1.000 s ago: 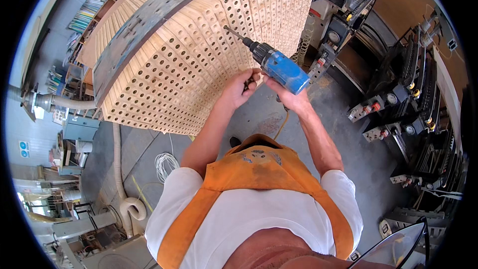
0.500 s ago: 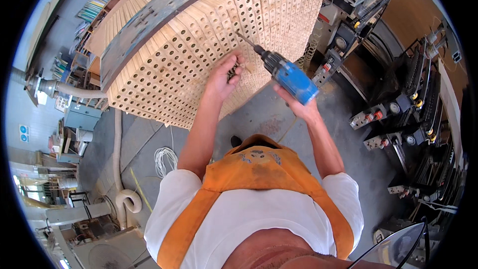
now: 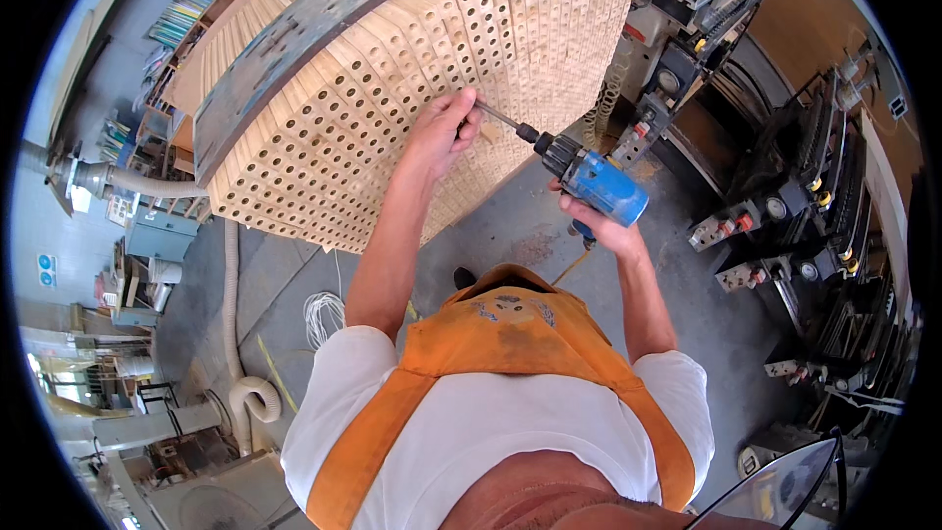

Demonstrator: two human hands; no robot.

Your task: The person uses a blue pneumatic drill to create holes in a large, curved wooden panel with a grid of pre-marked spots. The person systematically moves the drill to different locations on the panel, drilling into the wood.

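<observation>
My right hand (image 3: 601,224) is wrapped round the handle of a blue cordless drill (image 3: 606,186). Its long bit (image 3: 498,115) points up and left, with the tip at the closed fingertips of my left hand (image 3: 444,132). Small brassy metal inserts showed in that palm a moment ago; the curled fingers now mostly hide them. Just beyond both hands stands a large stack of pale wooden boards (image 3: 339,152), its near face covered in rows of round holes. Many holes on the left and near the top have dark metal-lined rims; others look plain.
A dark, worn board (image 3: 304,39) lies across the top of the stack. On the right stands black clamping machinery (image 3: 785,206) with gauges. A ribbed hose (image 3: 232,304) and a coil of white cable (image 3: 324,317) lie on the floor at left.
My right hand has drawn the drill right and slightly down, off the perforated face. My left hand has risen a little and its fingers have closed at the bit's tip.
</observation>
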